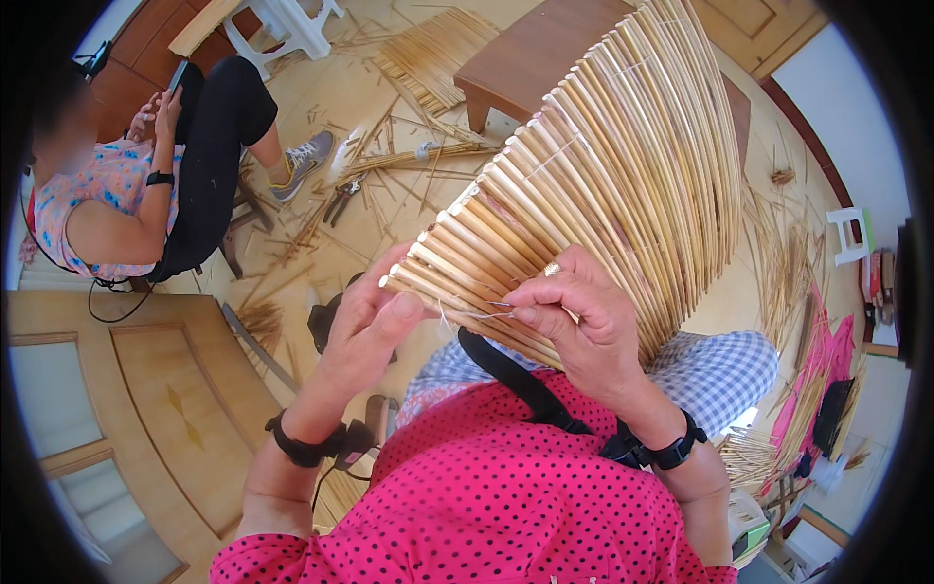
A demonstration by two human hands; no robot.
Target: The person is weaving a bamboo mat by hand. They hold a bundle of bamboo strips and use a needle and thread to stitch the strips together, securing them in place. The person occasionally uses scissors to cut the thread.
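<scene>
A mat of straw-coloured reed stalks (576, 175), bound side by side with thin thread, spreads from my lap across a brown table. My left hand (379, 321) holds the mat's near left end, its thumb on top by the outermost stalks and its other fingers partly hidden. Between the thumb and fingertips of my right hand (576, 314) is a thin metal needle (499, 304), just above the stalks. Pale thread (474, 314) runs from those fingertips to a knot with loose ends near my left thumb.
A seated person (124, 197) at the left holds a phone. Pruning shears (343, 199), a tied stalk bundle (423, 155) and scattered offcuts lie on the floor. Beyond them are another reed mat (438, 55) and the brown table (525, 55). More stalks (784, 255) lie at the right.
</scene>
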